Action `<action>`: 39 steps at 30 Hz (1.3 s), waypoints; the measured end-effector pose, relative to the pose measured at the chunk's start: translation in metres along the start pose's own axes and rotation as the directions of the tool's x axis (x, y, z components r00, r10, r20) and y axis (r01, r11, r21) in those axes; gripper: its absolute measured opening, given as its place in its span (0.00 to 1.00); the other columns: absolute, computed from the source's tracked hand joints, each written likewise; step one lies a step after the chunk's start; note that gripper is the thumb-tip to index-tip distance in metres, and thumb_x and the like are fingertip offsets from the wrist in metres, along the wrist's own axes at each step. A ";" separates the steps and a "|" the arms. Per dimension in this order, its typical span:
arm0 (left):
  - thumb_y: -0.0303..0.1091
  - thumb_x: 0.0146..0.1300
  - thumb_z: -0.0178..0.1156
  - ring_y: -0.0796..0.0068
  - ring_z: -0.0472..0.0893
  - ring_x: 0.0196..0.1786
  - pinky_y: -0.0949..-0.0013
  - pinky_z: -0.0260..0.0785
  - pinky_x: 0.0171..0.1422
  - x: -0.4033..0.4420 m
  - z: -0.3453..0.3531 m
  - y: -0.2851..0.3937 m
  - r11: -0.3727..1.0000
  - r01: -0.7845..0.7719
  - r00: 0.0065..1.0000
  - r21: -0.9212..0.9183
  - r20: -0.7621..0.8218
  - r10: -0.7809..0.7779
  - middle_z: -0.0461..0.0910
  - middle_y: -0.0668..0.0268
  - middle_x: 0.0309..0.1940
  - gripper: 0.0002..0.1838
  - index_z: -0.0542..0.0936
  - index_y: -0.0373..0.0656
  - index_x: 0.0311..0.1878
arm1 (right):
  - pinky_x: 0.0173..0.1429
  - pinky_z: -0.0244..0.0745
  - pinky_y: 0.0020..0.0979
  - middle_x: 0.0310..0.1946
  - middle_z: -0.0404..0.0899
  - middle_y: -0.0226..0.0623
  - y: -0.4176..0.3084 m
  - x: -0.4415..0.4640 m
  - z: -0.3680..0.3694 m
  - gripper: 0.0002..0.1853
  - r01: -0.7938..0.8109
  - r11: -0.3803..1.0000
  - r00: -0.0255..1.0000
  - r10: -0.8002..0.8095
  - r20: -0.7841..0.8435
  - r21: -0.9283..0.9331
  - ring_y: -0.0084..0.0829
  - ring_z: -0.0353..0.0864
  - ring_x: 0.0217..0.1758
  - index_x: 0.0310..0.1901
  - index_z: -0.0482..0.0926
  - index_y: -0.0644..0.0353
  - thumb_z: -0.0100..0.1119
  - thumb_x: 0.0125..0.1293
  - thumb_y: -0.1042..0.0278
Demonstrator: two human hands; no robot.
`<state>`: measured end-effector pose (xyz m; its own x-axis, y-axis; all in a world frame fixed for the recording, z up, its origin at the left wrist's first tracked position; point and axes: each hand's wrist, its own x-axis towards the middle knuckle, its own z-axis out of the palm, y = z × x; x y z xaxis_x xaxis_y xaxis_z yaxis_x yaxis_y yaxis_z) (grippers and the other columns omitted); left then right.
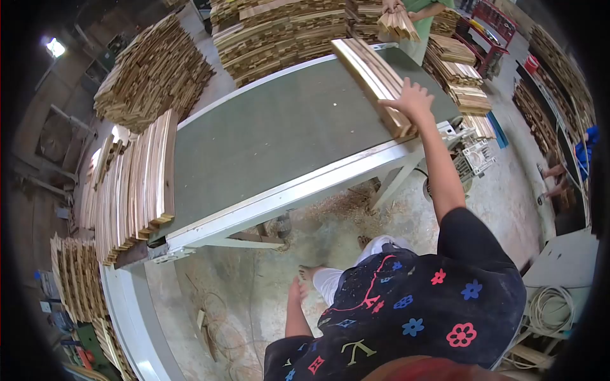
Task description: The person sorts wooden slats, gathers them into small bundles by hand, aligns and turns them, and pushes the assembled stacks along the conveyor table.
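Observation:
My right hand point(412, 101) rests with spread fingers on the near part of a bundle of long wooden strips point(372, 79), which lies at the right end of the green conveyor belt point(267, 136). Low beside my body hangs my left hand point(297, 292), away from the belt; its fingers look loosely apart and hold nothing. At the belt's left end a row of wooden strips point(136, 184) lies side by side.
Across the belt a person in green point(429, 22) holds several strips. Stacked wood point(155, 73) stands behind the belt and at the right. The white belt frame point(286, 190) runs before me. Another person in blue point(586, 152) is at the far right.

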<state>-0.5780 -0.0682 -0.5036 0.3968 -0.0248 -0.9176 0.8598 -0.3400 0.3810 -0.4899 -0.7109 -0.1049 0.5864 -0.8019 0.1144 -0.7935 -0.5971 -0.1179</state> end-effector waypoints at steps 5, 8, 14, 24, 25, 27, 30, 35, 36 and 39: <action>0.61 0.72 0.48 0.63 0.76 0.63 0.59 0.66 0.63 -0.031 0.096 0.133 0.922 -0.374 0.913 -0.098 0.135 0.385 0.72 0.58 0.68 0.39 0.60 0.45 0.77 | 0.67 0.69 0.56 0.64 0.70 0.57 -0.002 0.041 0.042 0.63 0.080 0.979 0.994 -0.092 0.060 0.186 0.56 0.71 0.67 0.73 0.57 0.66 0.70 0.43 0.29; 0.56 0.76 0.45 0.61 0.73 0.69 0.58 0.64 0.67 -0.088 0.178 0.181 0.895 -0.431 0.822 -0.113 0.361 0.441 0.70 0.56 0.71 0.35 0.59 0.44 0.77 | 0.65 0.73 0.52 0.63 0.70 0.58 0.002 0.040 0.042 0.60 0.083 0.963 0.995 -0.095 0.037 0.256 0.55 0.73 0.65 0.71 0.58 0.68 0.71 0.43 0.34; 0.66 0.74 0.42 0.58 0.73 0.68 0.58 0.67 0.71 -0.189 0.298 0.210 0.865 -0.401 0.426 -0.303 0.774 0.469 0.70 0.52 0.70 0.43 0.58 0.35 0.76 | 0.63 0.74 0.50 0.58 0.71 0.62 0.018 -0.025 0.025 0.59 0.191 0.922 0.976 -0.215 0.034 0.338 0.58 0.74 0.61 0.69 0.59 0.73 0.74 0.42 0.38; 0.77 0.64 0.45 0.51 0.65 0.74 0.46 0.56 0.79 -0.266 0.281 0.196 0.727 0.042 0.416 -0.685 0.674 0.611 0.62 0.51 0.75 0.53 0.55 0.43 0.78 | 0.64 0.71 0.42 0.62 0.71 0.58 0.051 -0.291 -0.004 0.52 0.234 0.738 0.928 -0.365 0.082 0.633 0.49 0.75 0.61 0.72 0.59 0.72 0.71 0.55 0.44; 0.76 0.64 0.46 0.51 0.67 0.73 0.47 0.59 0.78 -0.267 0.274 0.190 0.727 0.181 0.280 -0.663 0.743 0.608 0.64 0.51 0.73 0.52 0.56 0.43 0.78 | 0.61 0.73 0.39 0.58 0.74 0.54 0.061 -0.287 -0.004 0.46 0.103 0.655 0.909 -0.367 0.196 0.749 0.44 0.77 0.57 0.70 0.64 0.70 0.70 0.58 0.48; 0.75 0.65 0.47 0.53 0.70 0.71 0.48 0.63 0.76 -0.254 0.269 0.173 0.687 0.163 0.439 -0.708 0.676 0.592 0.66 0.51 0.72 0.51 0.58 0.42 0.77 | 0.55 0.76 0.33 0.51 0.80 0.46 0.071 -0.265 -0.004 0.34 -0.207 0.446 0.830 -0.391 0.397 0.871 0.34 0.81 0.50 0.65 0.73 0.65 0.69 0.62 0.54; 0.74 0.65 0.48 0.54 0.74 0.68 0.49 0.68 0.72 -0.258 0.274 0.175 0.671 0.050 0.484 -0.740 0.606 0.632 0.69 0.52 0.70 0.50 0.60 0.42 0.76 | 0.44 0.75 0.24 0.44 0.84 0.36 0.074 -0.251 0.016 0.25 -0.059 0.396 0.837 -0.480 0.261 0.916 0.21 0.78 0.37 0.63 0.78 0.59 0.66 0.66 0.61; 0.74 0.66 0.45 0.57 0.77 0.65 0.51 0.72 0.68 -0.252 0.272 0.193 0.648 0.033 0.470 -0.761 0.584 0.662 0.72 0.53 0.67 0.49 0.61 0.42 0.76 | 0.46 0.75 0.24 0.48 0.83 0.34 0.061 -0.234 0.033 0.25 -0.177 0.215 0.790 -0.551 0.269 0.960 0.20 0.78 0.39 0.64 0.76 0.60 0.65 0.68 0.60; 0.74 0.66 0.45 0.57 0.77 0.65 0.52 0.73 0.68 -0.250 0.271 0.199 0.646 -0.002 0.476 -0.763 0.567 0.672 0.72 0.53 0.67 0.49 0.61 0.42 0.76 | 0.51 0.75 0.26 0.51 0.82 0.34 0.058 -0.230 0.038 0.26 -0.190 0.204 0.778 -0.565 0.274 0.960 0.21 0.78 0.45 0.65 0.75 0.60 0.64 0.69 0.58; 0.75 0.67 0.43 0.57 0.77 0.65 0.53 0.73 0.68 -0.244 0.269 0.205 0.657 -0.065 0.475 -0.751 0.556 0.682 0.73 0.53 0.66 0.49 0.61 0.42 0.75 | 0.56 0.74 0.29 0.51 0.79 0.38 0.050 -0.229 0.045 0.30 -0.179 0.158 0.782 -0.576 0.238 0.971 0.25 0.78 0.49 0.69 0.71 0.57 0.66 0.68 0.60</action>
<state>-0.5852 -0.3845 -0.2323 0.5960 -0.7665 -0.2392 0.7809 0.4839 0.3950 -0.6569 -0.5583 -0.1817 0.9543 -0.2885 -0.0778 -0.0726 0.0285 -0.9970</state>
